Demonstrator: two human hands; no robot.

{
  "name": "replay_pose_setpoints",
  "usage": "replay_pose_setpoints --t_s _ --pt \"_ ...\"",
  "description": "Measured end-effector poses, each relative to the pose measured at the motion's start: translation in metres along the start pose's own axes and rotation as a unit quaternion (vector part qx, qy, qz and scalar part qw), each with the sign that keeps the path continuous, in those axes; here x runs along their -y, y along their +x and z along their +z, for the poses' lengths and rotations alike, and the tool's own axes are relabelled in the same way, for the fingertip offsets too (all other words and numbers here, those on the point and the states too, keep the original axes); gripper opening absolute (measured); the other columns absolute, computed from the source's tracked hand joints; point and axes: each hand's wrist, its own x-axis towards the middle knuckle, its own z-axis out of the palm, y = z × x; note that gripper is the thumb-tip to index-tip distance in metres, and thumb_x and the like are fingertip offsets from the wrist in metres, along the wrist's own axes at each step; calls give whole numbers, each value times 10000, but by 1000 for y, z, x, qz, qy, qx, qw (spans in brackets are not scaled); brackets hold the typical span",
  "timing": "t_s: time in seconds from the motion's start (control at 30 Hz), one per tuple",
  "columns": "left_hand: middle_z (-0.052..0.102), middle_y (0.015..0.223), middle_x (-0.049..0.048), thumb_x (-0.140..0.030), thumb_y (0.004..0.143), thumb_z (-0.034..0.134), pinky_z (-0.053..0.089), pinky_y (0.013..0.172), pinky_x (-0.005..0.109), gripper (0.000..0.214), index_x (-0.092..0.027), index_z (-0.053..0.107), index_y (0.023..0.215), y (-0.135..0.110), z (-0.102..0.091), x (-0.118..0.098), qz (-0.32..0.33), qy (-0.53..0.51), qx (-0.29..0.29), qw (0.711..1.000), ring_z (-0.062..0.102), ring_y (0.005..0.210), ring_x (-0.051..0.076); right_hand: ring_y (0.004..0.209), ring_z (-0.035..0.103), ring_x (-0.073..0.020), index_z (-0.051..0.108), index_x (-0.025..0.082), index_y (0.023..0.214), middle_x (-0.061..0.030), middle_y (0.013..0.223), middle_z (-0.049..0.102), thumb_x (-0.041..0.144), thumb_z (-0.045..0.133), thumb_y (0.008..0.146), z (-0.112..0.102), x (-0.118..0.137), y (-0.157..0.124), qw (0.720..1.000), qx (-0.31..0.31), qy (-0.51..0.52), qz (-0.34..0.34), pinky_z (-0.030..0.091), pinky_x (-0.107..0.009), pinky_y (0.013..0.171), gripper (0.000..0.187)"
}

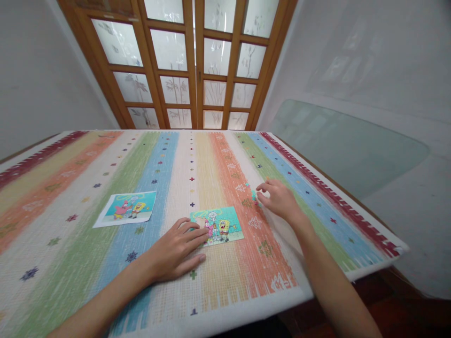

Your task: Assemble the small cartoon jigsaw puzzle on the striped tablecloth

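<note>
A jigsaw puzzle with cartoon figures on a teal background lies on the table, mostly joined. My left hand rests flat with fingers spread, its fingertips over the puzzle's left part, hiding some of the picture. To the right, my right hand is bent over a few small loose teal puzzle pieces. Its thumb and index finger come together in a pinch at a piece, which the fingers partly cover. A printed reference picture with similar figures lies flat to the left of the puzzle.
A striped tablecloth with star, cross and tree patterns covers the table. Wooden doors with frosted panes stand behind the far edge. A pale green glass-like panel is by the right wall.
</note>
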Motion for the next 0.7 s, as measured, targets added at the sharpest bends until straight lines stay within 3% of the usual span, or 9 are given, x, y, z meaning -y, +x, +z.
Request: replay_pose_setpoints --t_s 0.1,0.27,0.47,0.7 --pt "654 1334 87 -307 1011 526 409 1035 527 386 -174 528 1373 -1 1 1 2 -2 -3 1000 581 1161 292 975 652 -262 788 172 966 -105 961 724 256 628 885 -6 -22 -1 994 80 -48 58 458 -317 796 198" --pt "658 1329 85 -301 1022 510 415 1027 533 368 -173 524 1366 -1 3 2 5 4 -3 1000 579 1160 295 953 679 -279 812 178 936 -130 992 757 357 630 900 -3 -32 -2 984 149 -72 70 471 -320 758 258" --pt "659 1325 93 -301 1020 512 439 1017 523 404 -178 496 1405 -1 4 3 12 2 -13 1000 590 1156 290 901 689 -247 790 190 876 -113 958 766 331 634 896 1 -35 1 984 164 -32 56 476 -304 757 211" --pt "619 1374 117 -293 1039 457 447 1026 510 438 -185 446 1463 -4 0 6 4 12 -12 1000 573 1213 288 733 651 -185 708 185 761 -63 810 737 255 677 811 5 -43 3 977 180 65 90 455 -267 682 91"
